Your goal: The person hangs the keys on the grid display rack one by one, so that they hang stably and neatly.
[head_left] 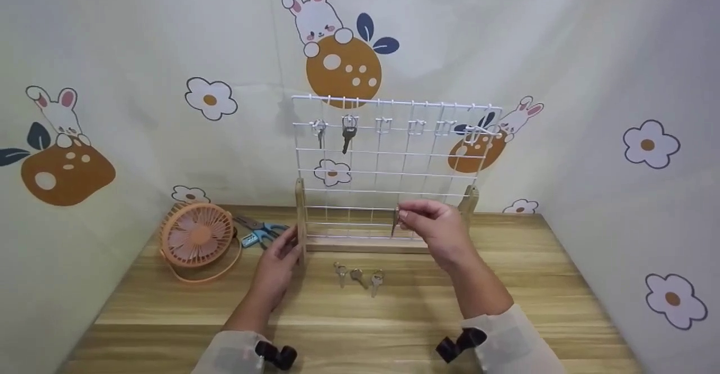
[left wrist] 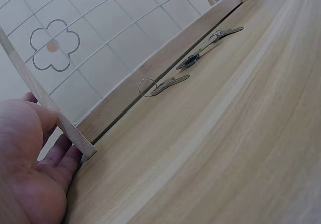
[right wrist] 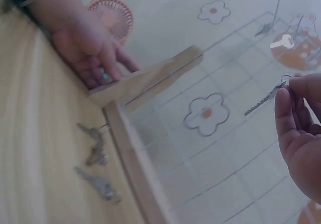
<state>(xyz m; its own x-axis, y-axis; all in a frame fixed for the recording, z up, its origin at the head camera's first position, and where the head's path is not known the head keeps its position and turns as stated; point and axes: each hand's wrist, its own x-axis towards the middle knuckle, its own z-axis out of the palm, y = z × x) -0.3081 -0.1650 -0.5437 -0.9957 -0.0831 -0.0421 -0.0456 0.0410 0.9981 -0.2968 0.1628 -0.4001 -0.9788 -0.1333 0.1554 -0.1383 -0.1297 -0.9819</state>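
Note:
A white wire grid rack point(head_left: 388, 191) stands on wooden side posts. My right hand point(head_left: 441, 230) pinches a key point(head_left: 394, 222) by its ring end in front of the lower grid; in the right wrist view the key's point(right wrist: 263, 102) toothed blade points away from the fingertips. My left hand point(head_left: 275, 267) holds the left wooden post point(left wrist: 70, 131) near its foot, with thumb and fingers about it. Two keys hang from the upper left hooks, a thin one point(head_left: 320, 132) and a darker-headed one point(head_left: 349, 133). On the table before the rack lie three keys point(head_left: 359, 277) with rings.
An orange fan point(head_left: 199, 236) stands at the left of the wooden table point(head_left: 365, 329). Blue-handled pliers point(head_left: 261, 233) lie between it and the rack. Several white hooks point(head_left: 417, 126) line the upper grid to the right. A patterned cloth point(head_left: 247, 36) hangs behind.

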